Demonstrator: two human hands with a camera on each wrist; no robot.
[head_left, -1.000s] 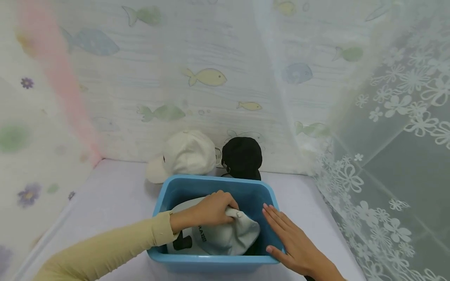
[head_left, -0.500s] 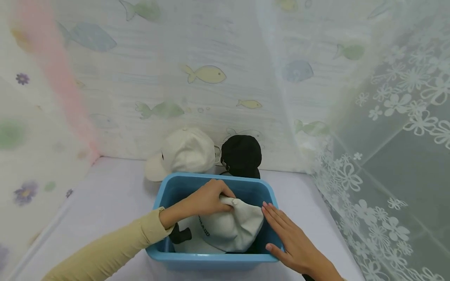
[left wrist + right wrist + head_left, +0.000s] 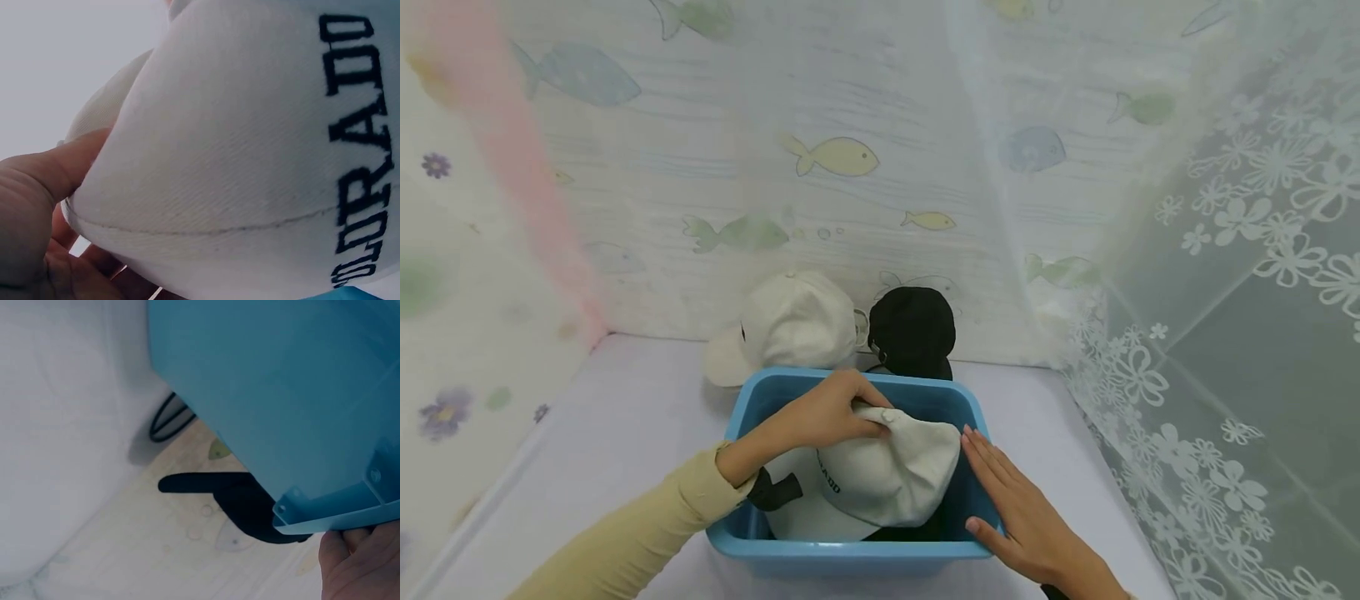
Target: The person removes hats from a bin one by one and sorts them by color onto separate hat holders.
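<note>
Left hand (image 3: 823,412) grips white cap (image 3: 872,479), lifting it from blue bin (image 3: 850,554); right hand (image 3: 1018,517) lies flat on its rim. Next likely needs clearing that rim.

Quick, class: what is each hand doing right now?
Left hand: grips the white cap.
Right hand: open, resting on the blue bin rim.

The head view looks forward and down from above the blue bin (image 3: 850,554), taking in both arms. The left wrist view sits pressed close against the white cap (image 3: 250,156). The right wrist view looks up along the bin's outer wall, a part shared with the head view.
</note>
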